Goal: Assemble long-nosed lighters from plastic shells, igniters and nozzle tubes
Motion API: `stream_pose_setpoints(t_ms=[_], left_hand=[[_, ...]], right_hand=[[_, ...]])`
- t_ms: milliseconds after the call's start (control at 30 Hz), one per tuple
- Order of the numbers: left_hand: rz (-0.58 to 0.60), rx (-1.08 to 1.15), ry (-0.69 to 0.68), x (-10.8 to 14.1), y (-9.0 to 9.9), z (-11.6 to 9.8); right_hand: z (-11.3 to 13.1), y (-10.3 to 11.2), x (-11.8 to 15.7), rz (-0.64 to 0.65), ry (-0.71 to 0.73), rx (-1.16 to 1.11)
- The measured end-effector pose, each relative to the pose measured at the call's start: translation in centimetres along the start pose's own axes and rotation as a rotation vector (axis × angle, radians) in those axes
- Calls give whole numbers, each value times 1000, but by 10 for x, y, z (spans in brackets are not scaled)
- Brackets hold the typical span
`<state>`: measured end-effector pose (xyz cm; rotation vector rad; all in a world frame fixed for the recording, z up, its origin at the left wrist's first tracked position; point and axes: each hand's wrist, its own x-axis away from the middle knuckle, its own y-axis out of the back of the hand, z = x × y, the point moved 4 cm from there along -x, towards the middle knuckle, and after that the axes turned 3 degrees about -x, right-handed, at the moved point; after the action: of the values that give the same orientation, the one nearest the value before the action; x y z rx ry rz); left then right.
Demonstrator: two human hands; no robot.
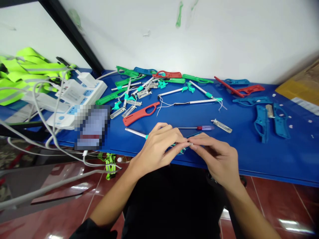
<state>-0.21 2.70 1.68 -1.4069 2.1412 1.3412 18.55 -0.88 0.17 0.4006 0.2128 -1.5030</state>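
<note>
My left hand [163, 144] and my right hand [219, 156] meet fingertip to fingertip over the front edge of the blue table. Both pinch a tiny pale piece [190, 143], too small to name. Under my left hand a lighter's metal tube [136, 132] with a teal part sticks out to the left, and some teal and blue parts are half hidden beneath my fingers. Just beyond lies a screwdriver [205, 128] with a red and purple handle. A clear fuel cartridge [222, 126] rests to its right.
Red lighter shell [141, 113], green shells [196, 79], metal tubes with wires and clear cartridges lie across the back. Blue shells [281, 121] are at right, near a cardboard box [299, 79]. A power strip [84, 99], phone [93, 127] and white cables stand left.
</note>
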Motion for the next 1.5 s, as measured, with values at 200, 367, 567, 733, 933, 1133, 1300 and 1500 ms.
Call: stream_pose_setpoints(t_ms=[200, 367, 567, 733, 933, 1133, 1300, 1500], left_hand=[[24, 30, 1, 0, 1, 1], [55, 54, 55, 0, 1, 3], [17, 24, 52, -1, 1, 4], [-34, -75, 6, 0, 1, 3], [-35, -67, 43, 1, 1, 6], [-106, -101, 104, 2, 7, 6], [112, -171, 164, 6, 22, 8], [278, -213, 183, 11, 35, 15]], right_hand=[[3, -3, 2, 17, 108, 61], [5, -5, 2, 20, 142, 108], [2, -2, 4, -18, 93, 154], [-1, 1, 4, -57, 41, 201], [-1, 1, 3, -66, 15, 233], [-4, 3, 3, -108, -35, 230], [-6, 2, 2, -132, -56, 249], [-6, 1, 1, -120, -33, 273]])
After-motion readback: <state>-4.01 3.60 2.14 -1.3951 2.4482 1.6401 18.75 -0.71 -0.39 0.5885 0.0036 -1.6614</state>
